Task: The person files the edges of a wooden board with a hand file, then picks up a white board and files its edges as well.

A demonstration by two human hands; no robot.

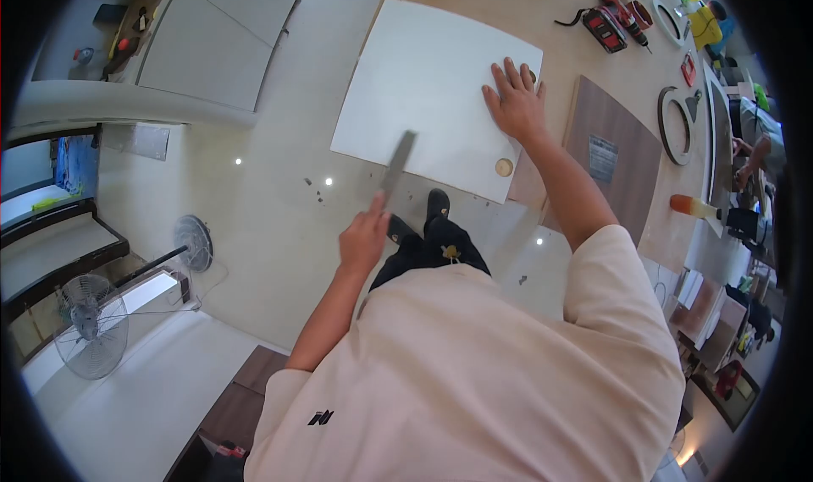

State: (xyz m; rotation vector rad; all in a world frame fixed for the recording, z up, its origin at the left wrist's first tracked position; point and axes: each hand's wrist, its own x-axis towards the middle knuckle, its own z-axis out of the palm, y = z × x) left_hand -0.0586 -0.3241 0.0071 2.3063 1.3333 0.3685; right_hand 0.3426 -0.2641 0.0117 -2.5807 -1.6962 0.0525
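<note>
A large white board (423,84) lies on a wooden workbench (508,8) and overhangs its near edge. My right hand (515,103) rests flat on the board's right end, fingers spread. My left hand (364,241) grips the lower end of a thin grey flat strip (396,165), perhaps a file or a ruler. Its far end reaches over the board's near edge. A small round wooden disc or hole (504,167) shows near the board's near right corner. My dark trousers and shoes (436,220) are below the board.
A brown laminated panel (611,156) lies right of the white board. Red power tools (605,27) and ring-shaped cutouts (675,126) sit further along the bench. Two floor fans (89,325) (195,241) stand on the pale tiled floor at left. Another person's arm (754,156) shows at far right.
</note>
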